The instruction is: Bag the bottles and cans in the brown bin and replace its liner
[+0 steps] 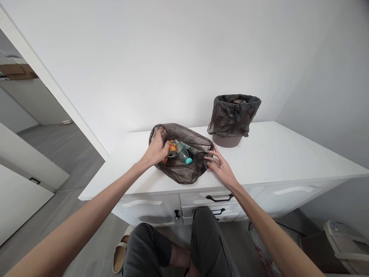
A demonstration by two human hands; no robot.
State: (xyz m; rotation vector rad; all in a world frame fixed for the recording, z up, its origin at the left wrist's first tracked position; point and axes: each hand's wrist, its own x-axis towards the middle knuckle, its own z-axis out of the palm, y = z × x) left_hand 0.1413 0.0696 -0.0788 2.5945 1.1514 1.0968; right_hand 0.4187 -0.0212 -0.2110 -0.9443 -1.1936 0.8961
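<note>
Nearest the viewer, the person's two bare forearms reach forward above dark grey trouser knees [146, 246] to a white, smooth-topped table [288, 154] with panelled doors and black-handled drawers. Between the hands lies a thin, translucent dark plastic bag [184, 175], wrinkled and soft-walled, its mouth open upward and toward the person. Its long axis runs left to right, the right end slightly nearer the person; the lower fold lies near the table's front edge, the far rim near the white wall [178, 69].

Left hand [155, 150]: at the bag's left end, fingers bent inside the mouth, thumb beside an orange printed metal can [172, 148]; whether they grip the can or the film cannot be told. Right hand [220, 167]: fingers spread and slightly curved, released rather than clenched, touching the crumpled right end.

Within the bag, right of the can, rests a clear plastic bottle [181, 152], its smooth turquoise cap [188, 161] pointing toward the person and rightward.

Behind and right of the bag stands a grey-brown bin [227, 141], upright, lined with creased black plastic [235, 117] folded over its rim. The wider stretch of tabletop extends rightward beyond bin and hand; a shorter one lies left.
</note>
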